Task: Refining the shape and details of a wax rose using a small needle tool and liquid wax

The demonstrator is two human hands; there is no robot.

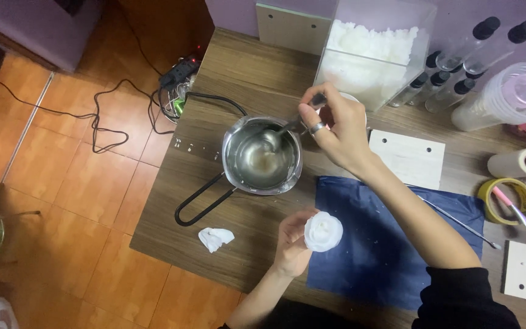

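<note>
The right hand point(336, 131) pinches a spoon point(281, 131) dipped into the steel pot point(263, 156). Just below the pot, the left hand point(293, 240) cups a white rose-shaped piece point(322, 232). Behind the pot stands a clear box of white flakes point(372, 52).

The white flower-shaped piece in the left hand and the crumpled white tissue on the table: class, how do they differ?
The flower-shaped piece is held in the left hand; the tissue lies loose on the table. The piece looks round and moulded; the tissue is flat and crumpled. Both are white.

Floor point(74, 201): orange-brown square tiles, pale grout. Wooden table point(238, 79): dark grain, occupies centre and right. Black cables point(101, 116) trail across the floor to a power strip point(179, 70) at the table's far left corner. Purple wall point(232, 12) far side. Lighting dim, even.
</note>
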